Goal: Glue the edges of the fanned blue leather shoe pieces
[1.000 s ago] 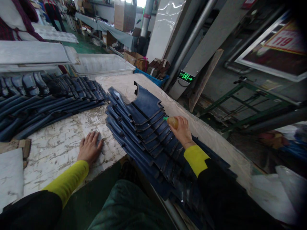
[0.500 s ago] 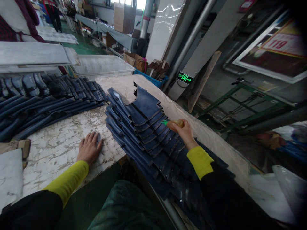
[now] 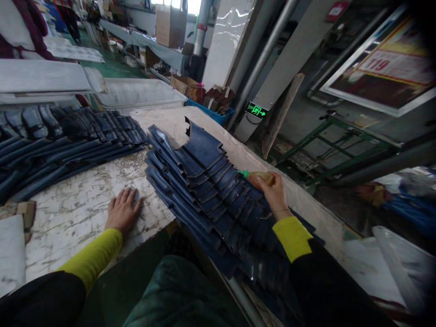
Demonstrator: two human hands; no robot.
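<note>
My right hand (image 3: 273,190) is closed around a squeeze bottle (image 3: 260,179), yellowish-brown with a green nozzle. The nozzle points left, just over a row of overlapping dark blue leather-like pieces (image 3: 204,147). Shiny wet-looking streaks show along the edges of several pieces. My left hand (image 3: 123,210) lies flat on the worn white tabletop (image 3: 78,227), fingers spread, holding nothing. It rests to the left of the pieces, apart from them.
Another row of overlapping blue pieces (image 3: 71,150) lies at the left. Behind it stand a white tub (image 3: 143,93) and a blue crate (image 3: 223,117) with brown bundles. A wooden block (image 3: 27,213) sits at the left edge. A person (image 3: 25,29) stands far left.
My right hand has moved the squeeze bottle a little to the right over the pieces. My left hand stays flat on the table. The whole view has shifted slightly.
</note>
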